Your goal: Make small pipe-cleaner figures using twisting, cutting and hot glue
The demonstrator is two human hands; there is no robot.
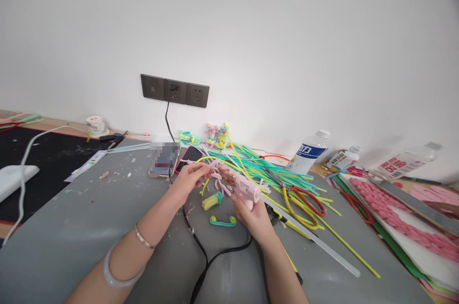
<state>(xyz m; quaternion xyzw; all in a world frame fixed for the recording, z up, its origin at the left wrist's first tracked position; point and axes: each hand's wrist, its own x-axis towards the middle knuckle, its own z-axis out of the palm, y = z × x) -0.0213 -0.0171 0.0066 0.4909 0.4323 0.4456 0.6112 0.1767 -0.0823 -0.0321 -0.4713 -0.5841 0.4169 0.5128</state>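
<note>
My right hand [253,215] is wrapped round the handle of a pale pink hot glue gun [247,189], whose front end is crusted with brownish residue. A long clear glue stick [319,237] sticks out of its back toward the lower right. Just at the nozzle, my left hand [190,179] pinches a light pink pipe cleaner piece [214,164]; its exact shape is partly hidden by the fingers. Below the hands lie a yellow bundle with a teal band [212,201] and a teal strip with yellow curled ends [223,221], both of pipe cleaner.
Loose teal and yellow pipe cleaners [297,182] spread behind the gun, with yellow-handled scissors [301,211] and red-handled scissors [310,199] among them. A phone [189,157], small pipe cleaner figures [217,136] and a bottle [309,153] stand farther back. Black cable [201,246] crosses the grey mat.
</note>
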